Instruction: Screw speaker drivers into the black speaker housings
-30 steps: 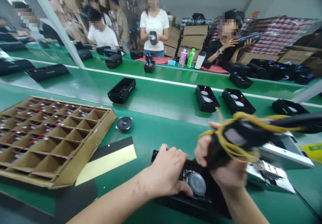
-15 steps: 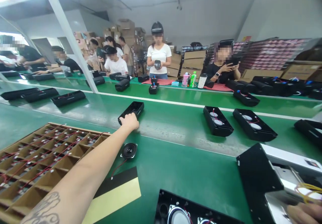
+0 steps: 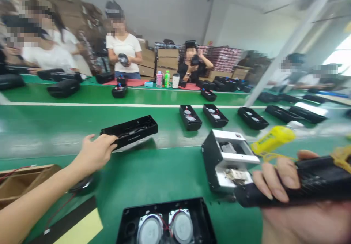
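My left hand (image 3: pixel 100 150) is closed on the near left end of a black speaker housing (image 3: pixel 134 131), held at a slant with its hollow side up. My right hand (image 3: pixel 282 185) wraps around a black electric screwdriver (image 3: pixel 309 180), its tip pointing left near the screw feeder (image 3: pixel 230 160). In front of me lies another black housing (image 3: pixel 201 214) with two round speakers (image 3: pixel 181 225) fitted in it and red wires between them. A loose speaker (image 3: pixel 82 183) is partly hidden behind my left forearm.
A cardboard divider box (image 3: pixel 33 181) stands at the left, beside a black and yellow sheet (image 3: pixel 82 229). Several housings (image 3: pixel 190 117) sit along the green belt. A yellow bottle (image 3: pixel 274 139) lies behind the feeder. Co-workers (image 3: pixel 123 50) are across the line.
My view has turned right. My left hand has lifted the housing from the belt and brought it nearer. My right hand, earlier at the frame's edge, now shows with the electric screwdriver.
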`<state>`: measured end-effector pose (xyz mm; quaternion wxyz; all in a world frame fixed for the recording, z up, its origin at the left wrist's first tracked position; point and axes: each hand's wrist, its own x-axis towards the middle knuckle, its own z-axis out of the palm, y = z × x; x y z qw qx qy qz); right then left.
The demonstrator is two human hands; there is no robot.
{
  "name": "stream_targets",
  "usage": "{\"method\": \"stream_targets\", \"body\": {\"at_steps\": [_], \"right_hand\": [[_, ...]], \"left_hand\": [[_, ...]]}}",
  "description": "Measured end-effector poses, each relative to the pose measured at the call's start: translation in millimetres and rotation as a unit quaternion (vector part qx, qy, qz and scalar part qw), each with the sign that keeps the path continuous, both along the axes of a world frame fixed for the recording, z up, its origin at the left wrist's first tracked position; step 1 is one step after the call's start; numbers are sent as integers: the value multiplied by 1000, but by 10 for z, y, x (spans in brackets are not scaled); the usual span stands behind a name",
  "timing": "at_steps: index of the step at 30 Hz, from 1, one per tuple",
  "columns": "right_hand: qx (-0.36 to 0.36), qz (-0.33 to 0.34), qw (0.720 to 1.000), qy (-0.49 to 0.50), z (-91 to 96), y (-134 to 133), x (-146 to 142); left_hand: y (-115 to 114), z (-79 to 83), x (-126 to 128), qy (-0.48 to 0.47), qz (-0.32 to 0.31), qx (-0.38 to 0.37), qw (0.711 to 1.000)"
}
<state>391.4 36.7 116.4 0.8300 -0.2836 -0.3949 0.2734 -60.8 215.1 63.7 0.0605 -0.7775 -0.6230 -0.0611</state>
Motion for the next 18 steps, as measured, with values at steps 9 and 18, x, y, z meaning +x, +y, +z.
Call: {"method": "stream_targets", "body": {"at_steps": [9,18], "right_hand": [[68,-122,983,-116,60,141,142],[12,-125,986,-110,-35,206,173]], "left_hand": [[-383,-474,352,-86,-227,49,969],[-456,-711,430,-110,-293,27,949]]}}
